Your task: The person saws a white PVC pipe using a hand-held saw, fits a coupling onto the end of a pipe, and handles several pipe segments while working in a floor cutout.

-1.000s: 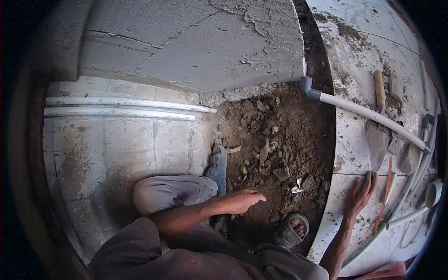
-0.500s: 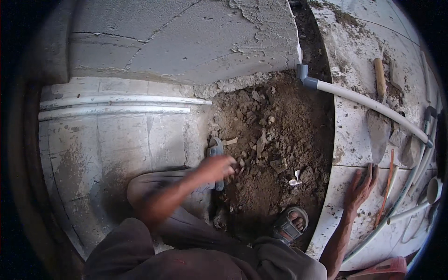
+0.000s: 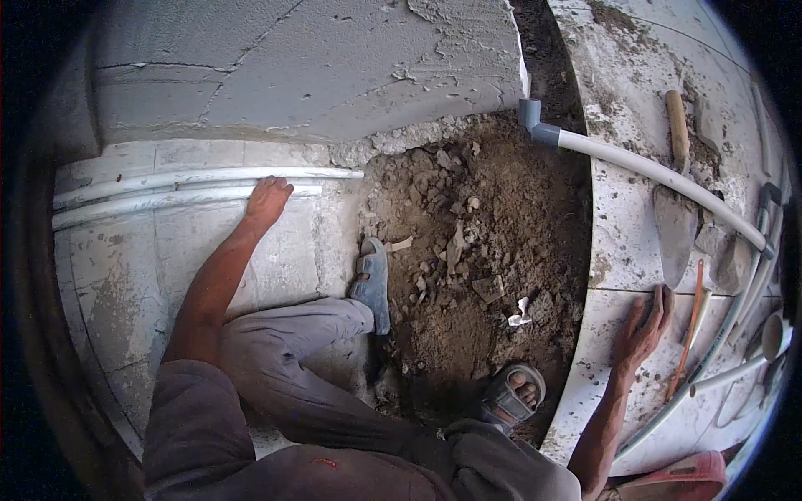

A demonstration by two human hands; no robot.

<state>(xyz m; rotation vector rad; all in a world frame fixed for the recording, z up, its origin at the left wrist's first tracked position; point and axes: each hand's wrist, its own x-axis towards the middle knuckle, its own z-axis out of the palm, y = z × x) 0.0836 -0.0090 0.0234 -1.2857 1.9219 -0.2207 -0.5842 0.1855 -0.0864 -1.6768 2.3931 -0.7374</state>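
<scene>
Two long white pipes point(image 3: 192, 177) lie side by side on the pale floor at the left, below a grey plastered block. My left hand point(image 3: 268, 200) reaches over them near their right ends, its fingers curled on the nearer white pipe point(image 3: 159, 201); the fingertips lie close to the farther one. On the white tiles at the right, my right hand point(image 3: 645, 327) lies with fingers stretched and thumb apart, holding nothing. Just beyond its fingertips is a trowel point(image 3: 674, 238) with a wooden handle. An orange stick point(image 3: 692, 326) lies beside this hand.
A dirt trench point(image 3: 468, 275) with rubble runs between my sandalled feet. Across its right edge stretches a white pipe point(image 3: 652, 173) with a grey elbow point(image 3: 535, 122). Several pipes and a hose point(image 3: 693, 376) lie on the tiles at far right. The plastered block point(image 3: 334, 75) stands ahead.
My left hand has swung from above the sandal at the trench edge, left and away from me, onto the white pipes. My right hand stays on the tiles. The view has shifted slightly.
</scene>
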